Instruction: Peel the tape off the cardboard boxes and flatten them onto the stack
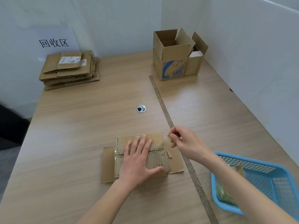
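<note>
Your left hand lies flat on the box in the lower middle of the frame, fingers straight and slightly spread, palm pressing the cardboard down. The box is already collapsed flat on the table, its side flaps sticking out left and right, with wrinkled tape still along its left edge and across its middle.

Your right hand hovers just right of the box's upper right corner, thumb and fingertips pinching a strip of clear tape. The strip runs from your fingertips down to the top of the box, where its other end still clings.

The stack of flattened boxes sits in the upper left of the frame, against the wall under a paper sign with black characters. It is well apart from the box under your hand.

In the upper right, two open boxes stand upright and touching: a big box with blue print on its front, and a small box just right of it.

A long ruler runs diagonally from the big box down to the bottom edge, passing under your right forearm. A blue basket in the lower right holds crumpled material, too blurred to identify. A round metal grommet sits mid-table
</note>
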`<action>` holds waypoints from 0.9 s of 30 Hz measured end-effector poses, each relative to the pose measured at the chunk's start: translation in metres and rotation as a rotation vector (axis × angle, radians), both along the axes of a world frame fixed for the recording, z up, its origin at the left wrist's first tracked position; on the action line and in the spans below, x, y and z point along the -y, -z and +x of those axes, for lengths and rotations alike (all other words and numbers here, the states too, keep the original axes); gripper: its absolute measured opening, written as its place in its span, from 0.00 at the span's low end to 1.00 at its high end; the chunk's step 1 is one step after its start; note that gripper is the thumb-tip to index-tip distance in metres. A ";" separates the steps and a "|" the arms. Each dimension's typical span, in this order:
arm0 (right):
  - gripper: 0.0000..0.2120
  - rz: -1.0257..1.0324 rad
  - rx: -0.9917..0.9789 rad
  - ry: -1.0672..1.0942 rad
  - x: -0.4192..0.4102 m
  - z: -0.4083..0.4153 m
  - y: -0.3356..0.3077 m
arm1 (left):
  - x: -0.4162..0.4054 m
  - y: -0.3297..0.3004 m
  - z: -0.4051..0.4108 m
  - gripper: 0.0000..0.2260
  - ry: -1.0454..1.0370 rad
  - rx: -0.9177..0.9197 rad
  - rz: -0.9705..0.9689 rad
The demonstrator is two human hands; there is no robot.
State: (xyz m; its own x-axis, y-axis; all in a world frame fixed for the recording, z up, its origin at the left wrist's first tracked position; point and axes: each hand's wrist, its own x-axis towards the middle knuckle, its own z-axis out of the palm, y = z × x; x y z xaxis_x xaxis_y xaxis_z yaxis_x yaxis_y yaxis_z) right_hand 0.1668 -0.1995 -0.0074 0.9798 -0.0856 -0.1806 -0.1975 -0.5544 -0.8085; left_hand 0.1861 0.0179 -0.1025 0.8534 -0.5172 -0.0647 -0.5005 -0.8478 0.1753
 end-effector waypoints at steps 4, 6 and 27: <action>0.04 0.162 0.269 0.055 -0.021 0.025 -0.018 | -0.002 -0.002 0.003 0.57 0.002 -0.039 -0.055; 0.07 0.064 0.336 -0.045 -0.027 0.034 -0.011 | -0.003 -0.004 0.003 0.58 -0.006 -0.058 -0.088; 0.07 -0.572 0.284 -0.375 -0.025 0.019 0.069 | -0.068 0.002 0.003 0.47 -0.194 -0.132 -0.265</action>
